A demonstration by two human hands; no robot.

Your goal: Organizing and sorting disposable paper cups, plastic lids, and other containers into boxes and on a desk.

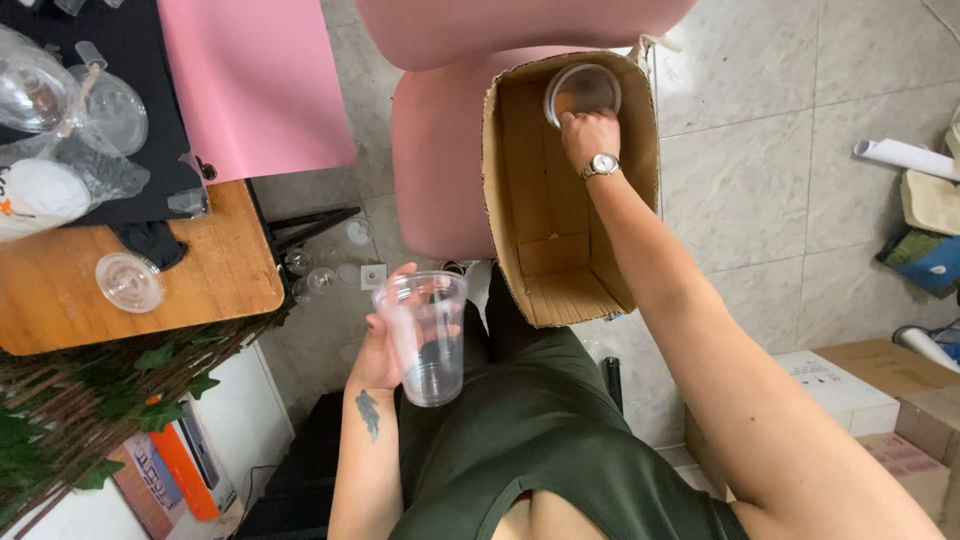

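Cups in both of your hands — one low by your lap, one up inside the box. Your left hand [382, 350] wraps a clear cup [425, 335] from the side, fingers curled around its wall and thumb near the rim; the cup stands nearly upright, mouth up, above your dark green lap. Your right hand [590, 135], a watch [601, 165] on its wrist, reaches into the cardboard box [530, 240], which rests open on a pink chair [435, 170]. There its fingers close on a second clear cup [583, 88] at the box's far end — how tightly they pinch, you cannot tell, since the knuckles hide the tips. To your left stands a wooden table [215, 270] with a clear lid [129, 281] lying on it, and more clear lids sit on a black mat [140, 40] behind. White and brown cartons [850, 390] lie on the tiled floor to your right.
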